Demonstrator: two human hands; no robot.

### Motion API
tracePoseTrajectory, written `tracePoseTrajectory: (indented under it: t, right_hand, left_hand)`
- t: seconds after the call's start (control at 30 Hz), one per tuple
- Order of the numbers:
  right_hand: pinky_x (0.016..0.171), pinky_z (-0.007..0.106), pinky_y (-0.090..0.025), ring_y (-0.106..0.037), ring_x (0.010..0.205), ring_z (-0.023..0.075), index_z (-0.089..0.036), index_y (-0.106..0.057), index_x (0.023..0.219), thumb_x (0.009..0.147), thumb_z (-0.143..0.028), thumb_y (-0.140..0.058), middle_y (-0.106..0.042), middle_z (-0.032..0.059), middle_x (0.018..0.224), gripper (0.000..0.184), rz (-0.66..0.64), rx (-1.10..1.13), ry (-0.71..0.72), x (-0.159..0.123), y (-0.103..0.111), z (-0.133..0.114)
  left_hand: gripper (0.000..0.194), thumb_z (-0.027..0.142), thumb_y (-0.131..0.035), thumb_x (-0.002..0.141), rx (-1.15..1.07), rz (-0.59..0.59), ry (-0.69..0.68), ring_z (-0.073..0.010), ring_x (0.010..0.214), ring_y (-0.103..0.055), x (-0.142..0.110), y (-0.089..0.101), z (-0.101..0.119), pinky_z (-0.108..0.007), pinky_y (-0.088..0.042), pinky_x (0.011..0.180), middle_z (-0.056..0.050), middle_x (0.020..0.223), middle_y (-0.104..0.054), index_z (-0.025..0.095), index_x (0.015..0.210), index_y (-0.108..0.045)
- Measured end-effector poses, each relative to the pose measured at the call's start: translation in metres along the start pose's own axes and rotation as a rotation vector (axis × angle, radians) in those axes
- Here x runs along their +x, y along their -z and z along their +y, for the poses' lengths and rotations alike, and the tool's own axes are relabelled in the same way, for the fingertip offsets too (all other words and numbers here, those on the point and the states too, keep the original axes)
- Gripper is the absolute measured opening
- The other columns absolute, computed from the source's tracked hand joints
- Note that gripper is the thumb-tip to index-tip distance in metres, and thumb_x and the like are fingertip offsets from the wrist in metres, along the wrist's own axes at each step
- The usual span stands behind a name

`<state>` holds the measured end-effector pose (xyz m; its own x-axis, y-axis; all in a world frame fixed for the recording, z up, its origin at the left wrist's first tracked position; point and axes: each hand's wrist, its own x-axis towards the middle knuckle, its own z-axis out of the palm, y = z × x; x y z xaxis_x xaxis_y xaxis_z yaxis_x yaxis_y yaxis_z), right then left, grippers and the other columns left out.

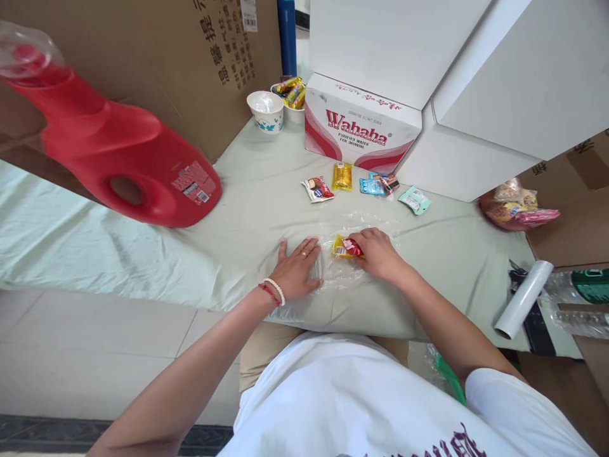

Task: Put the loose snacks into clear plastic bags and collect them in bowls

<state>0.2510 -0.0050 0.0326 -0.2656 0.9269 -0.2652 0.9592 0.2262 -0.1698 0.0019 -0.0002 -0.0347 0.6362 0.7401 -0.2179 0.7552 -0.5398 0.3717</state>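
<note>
A sheet of clear plastic film (341, 277) lies on the pale green cloth in front of me. My left hand (295, 270) is spread flat at the film's left edge, fingers apart and holding nothing. Over the film, my right hand (379, 254) has its fingers curled round a yellow snack packet (338, 248) and a red snack packet (351, 246). The right ends of both packets are hidden by the fingers. Behind the film lie a red and white packet (318, 190), a yellow packet (342, 176), a blue packet (372, 186) and a mint green packet (415, 200).
A Wahaha carton (364, 124) and white boxes stand behind. A paper bowl (265, 113) sits beside another holding yellow-wrapped snacks (292, 92). At left is a large red detergent bottle (124, 146). At right are a snack basket (504, 212) and a white roll (524, 299).
</note>
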Motion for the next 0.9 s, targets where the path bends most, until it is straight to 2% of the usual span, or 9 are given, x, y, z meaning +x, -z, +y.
tracePoseTrajectory:
  t: [0.1,0.17,0.23,0.33,0.47,0.6,0.73,0.8,0.9]
  right_hand:
    - [0.117,0.060,-0.028,-0.043,0.139,0.0366,-0.022,-0.049,0.149,0.089,-0.029,-0.072,-0.056,0.0177,0.145,0.065,0.014,0.022,0.008,-0.005,-0.013,0.000]
    - [0.119,0.058,-0.029,-0.038,0.144,0.0360,-0.022,-0.039,0.156,0.088,-0.036,-0.074,-0.045,0.0175,0.155,0.077,0.074,0.106,0.043,-0.018,-0.016,0.008]
    - [0.119,0.053,-0.033,-0.037,0.146,0.0340,-0.024,-0.032,0.159,0.090,-0.044,-0.073,-0.040,0.0165,0.159,0.083,0.190,0.196,0.122,-0.039,-0.017,0.020]
    - [0.117,0.051,-0.039,-0.042,0.141,0.0320,-0.027,-0.032,0.158,0.092,-0.052,-0.070,-0.047,0.0146,0.151,0.080,0.357,0.262,0.200,-0.073,-0.026,0.039]
    - [0.110,0.053,-0.043,-0.046,0.133,0.0332,-0.025,-0.045,0.152,0.094,-0.044,-0.068,-0.059,0.0146,0.135,0.065,0.338,0.228,0.197,-0.103,-0.059,0.054]
    - [0.095,0.047,-0.049,-0.056,0.110,0.0281,-0.026,-0.070,0.115,0.100,-0.027,-0.056,-0.066,0.0086,0.096,0.021,0.382,0.325,0.125,-0.108,-0.078,0.057]
    - [0.098,0.045,-0.048,-0.057,0.107,0.0255,-0.025,-0.068,0.093,0.096,-0.038,-0.064,-0.064,0.0071,0.101,0.013,0.441,0.557,0.089,-0.105,-0.057,0.058]
    - [0.100,0.043,-0.047,-0.059,0.107,0.0243,-0.025,-0.065,0.090,0.094,-0.042,-0.065,-0.064,0.0071,0.108,0.018,0.375,0.670,0.064,-0.102,-0.041,0.061]
    - [0.094,0.038,-0.048,-0.062,0.096,0.0219,-0.023,-0.063,0.092,0.093,-0.048,-0.064,-0.066,0.0053,0.101,0.025,0.250,0.791,0.002,-0.095,-0.021,0.069]
  left_hand:
    - [0.086,0.046,-0.060,0.090,-0.025,0.052,0.012,-0.0356,0.158,-0.024,-0.004,-0.001,-0.001,-0.075,-0.001,0.122,-0.015,0.172,-0.020,0.023,0.164,-0.024]
    - [0.082,0.046,-0.056,0.092,-0.043,0.130,0.011,-0.0359,0.157,-0.027,-0.010,-0.001,-0.003,-0.075,-0.006,0.122,-0.015,0.172,-0.020,0.025,0.164,-0.022]
    - [0.074,0.042,-0.055,0.093,-0.034,0.235,-0.008,-0.0376,0.158,-0.023,-0.017,0.000,-0.005,-0.074,-0.009,0.122,-0.013,0.172,-0.020,0.029,0.162,-0.030]
    - [0.069,0.021,-0.056,0.085,0.013,0.320,-0.163,-0.0368,0.160,-0.013,-0.027,0.003,-0.011,-0.073,0.000,0.123,-0.004,0.170,-0.029,0.036,0.152,-0.048]
    - [0.088,0.008,-0.053,0.066,-0.066,0.134,-0.371,-0.0313,0.158,-0.024,-0.033,0.008,-0.020,-0.070,0.009,0.124,-0.004,0.161,-0.048,0.032,0.150,-0.047]
    - [0.081,0.019,-0.062,0.075,-0.157,-0.029,-0.364,-0.0326,0.154,-0.033,-0.029,0.008,-0.029,-0.069,0.001,0.125,-0.013,0.161,-0.047,0.023,0.153,-0.041]
    - [0.029,0.036,-0.055,0.093,-0.206,0.003,-0.334,-0.0304,0.149,-0.044,-0.023,0.006,-0.033,-0.066,-0.005,0.125,-0.009,0.149,-0.060,0.027,0.117,-0.069]
    - [0.030,0.035,-0.043,0.100,-0.275,0.052,-0.277,-0.0254,0.142,-0.053,-0.018,0.008,-0.032,-0.060,-0.013,0.127,-0.006,0.135,-0.071,0.027,0.105,-0.071]
    - [0.034,0.040,-0.041,0.101,-0.401,0.138,-0.184,-0.0232,0.134,-0.059,-0.010,0.016,-0.030,-0.053,-0.024,0.126,-0.006,0.125,-0.075,0.027,0.111,-0.070]
